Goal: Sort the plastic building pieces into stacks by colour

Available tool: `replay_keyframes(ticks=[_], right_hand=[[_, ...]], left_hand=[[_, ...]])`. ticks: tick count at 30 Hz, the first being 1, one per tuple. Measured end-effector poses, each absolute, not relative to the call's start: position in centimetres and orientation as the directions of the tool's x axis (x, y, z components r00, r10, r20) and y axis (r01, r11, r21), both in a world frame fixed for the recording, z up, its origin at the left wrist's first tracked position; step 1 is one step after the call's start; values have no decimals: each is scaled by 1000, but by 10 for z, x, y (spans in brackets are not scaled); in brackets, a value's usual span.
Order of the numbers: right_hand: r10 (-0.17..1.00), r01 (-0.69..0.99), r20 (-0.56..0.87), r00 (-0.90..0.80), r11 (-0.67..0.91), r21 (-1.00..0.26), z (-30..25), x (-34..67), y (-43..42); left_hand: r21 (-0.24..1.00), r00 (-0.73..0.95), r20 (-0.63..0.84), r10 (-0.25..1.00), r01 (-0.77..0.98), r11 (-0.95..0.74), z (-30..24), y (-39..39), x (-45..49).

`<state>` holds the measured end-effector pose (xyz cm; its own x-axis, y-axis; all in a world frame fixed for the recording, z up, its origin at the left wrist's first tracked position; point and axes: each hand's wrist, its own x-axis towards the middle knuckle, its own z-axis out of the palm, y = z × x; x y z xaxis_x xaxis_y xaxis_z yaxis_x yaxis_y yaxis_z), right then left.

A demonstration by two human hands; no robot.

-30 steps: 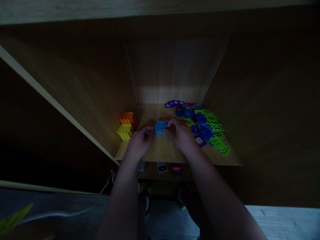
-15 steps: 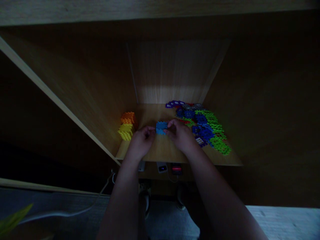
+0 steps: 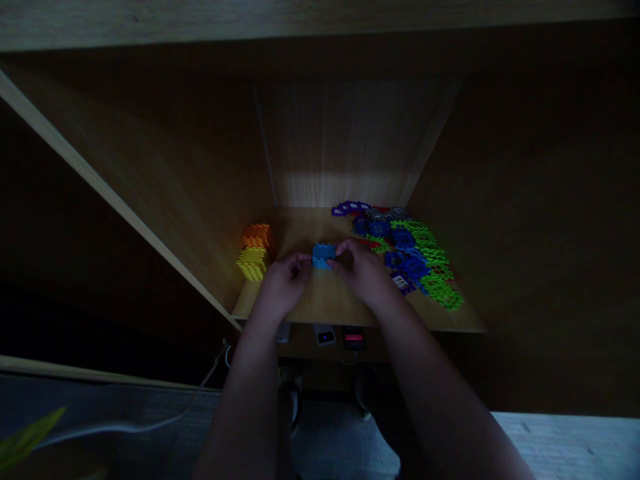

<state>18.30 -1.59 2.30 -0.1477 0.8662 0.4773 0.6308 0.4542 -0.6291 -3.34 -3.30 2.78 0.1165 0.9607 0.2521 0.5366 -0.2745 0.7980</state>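
A small stack of light blue interlocking tiles (image 3: 323, 253) with notched edges rests on the wooden shelf (image 3: 325, 303) between my hands. My right hand (image 3: 360, 268) pinches its right side, thumb in front and index finger bent behind. At the stack's left side, the fingertips of my left hand (image 3: 287, 279) are drawn together and press against it. A stack of yellow tiles (image 3: 253, 263) stands just left of my left hand, and a stack of orange tiles (image 3: 257, 237) stands right behind the yellow one.
Loose tiles spread over the shelf's right side: green tiles (image 3: 443, 293), dark blue tiles (image 3: 413, 267) and purple tiles (image 3: 351, 208) at the back. Cabinet walls enclose both sides. Below the shelf's front edge are a white device (image 3: 325, 335) and a dark device with a red display (image 3: 354, 338).
Almost nothing differs. Both hands keep their places at the two sides of the blue stack.
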Motion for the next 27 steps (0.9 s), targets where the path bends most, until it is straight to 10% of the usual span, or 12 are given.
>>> replay_keyframes(ticks=[27], right_hand=[[849, 614, 510, -137, 477, -629, 22, 184, -17]], left_hand=[[803, 112, 251, 962, 531, -271, 26, -33, -35]])
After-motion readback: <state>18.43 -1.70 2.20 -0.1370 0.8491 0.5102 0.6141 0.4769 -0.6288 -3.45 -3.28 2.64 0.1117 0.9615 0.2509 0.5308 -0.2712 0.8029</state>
